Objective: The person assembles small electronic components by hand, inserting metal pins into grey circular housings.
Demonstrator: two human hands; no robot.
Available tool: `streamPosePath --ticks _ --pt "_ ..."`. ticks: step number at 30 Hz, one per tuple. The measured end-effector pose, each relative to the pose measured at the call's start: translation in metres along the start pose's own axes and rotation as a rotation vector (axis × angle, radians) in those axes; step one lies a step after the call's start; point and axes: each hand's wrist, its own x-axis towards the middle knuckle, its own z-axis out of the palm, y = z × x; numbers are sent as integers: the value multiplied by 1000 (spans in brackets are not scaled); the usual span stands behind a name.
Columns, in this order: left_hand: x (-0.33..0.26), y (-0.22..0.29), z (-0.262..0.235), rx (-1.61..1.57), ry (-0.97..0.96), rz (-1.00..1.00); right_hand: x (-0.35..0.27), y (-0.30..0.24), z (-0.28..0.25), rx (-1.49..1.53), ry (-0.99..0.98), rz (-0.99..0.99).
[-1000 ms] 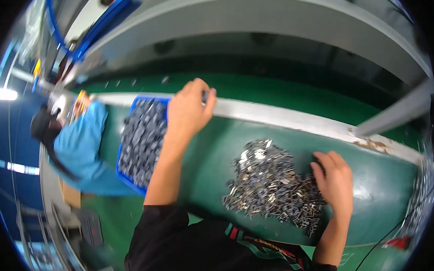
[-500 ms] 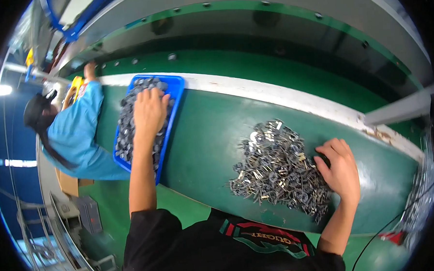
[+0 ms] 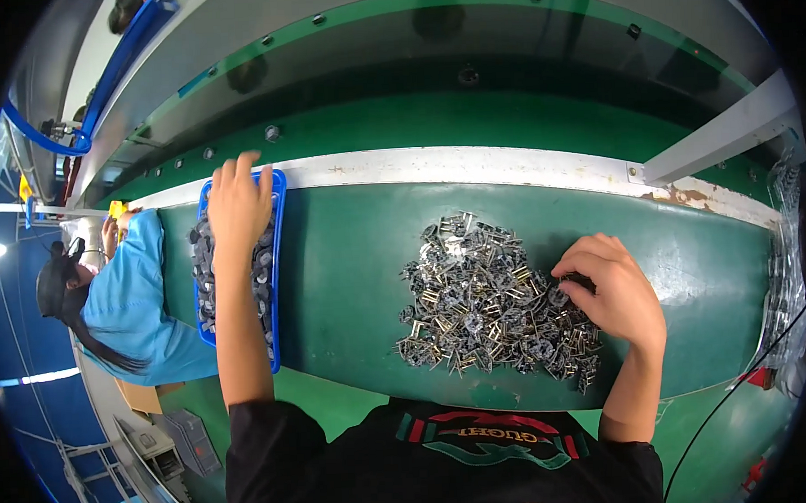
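My left hand [image 3: 239, 205] is above the far end of a blue tray [image 3: 278, 257], its fingers stretched forward and the thumb out to the side; I see nothing in it. Small dark grey round parts [image 3: 204, 278] fill the tray, partly covered by my left forearm. At the right, my right hand [image 3: 616, 296] has its fingers and thumb curled round a small dark part with metal pins [image 3: 558, 293], at the pile's right edge. The pile [image 3: 478, 311] consists of many such dark pieces with shiny metal prongs, heaped on the green table [image 3: 341, 281].
Beyond a white rail [image 3: 372, 167] runs a green conveyor belt [image 3: 362, 127] with small parts [image 3: 272, 132] spaced along it. A co-worker in blue [image 3: 135, 290] sits at the left. A grey post [image 3: 717, 130] and clear plastic bags [image 3: 786, 262] stand at the right.
My left hand has lifted from among the tray's parts toward its far rim. My right hand has closed its fingers at the pile's edge. The view has shifted, and the belt's parts have moved.
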Motion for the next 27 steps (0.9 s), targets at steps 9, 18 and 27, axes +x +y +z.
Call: streamPosePath --ticks 9,18,27 --pt "76 -47 109 -22 -259 -107 6 -4 4 135 211 56" --pt "61 111 32 -1748 -406 -467 2 16 7 1180 353 84" --pt "-2 228 -35 -1976 -643 -202 15 -4 14 1341 321 182"
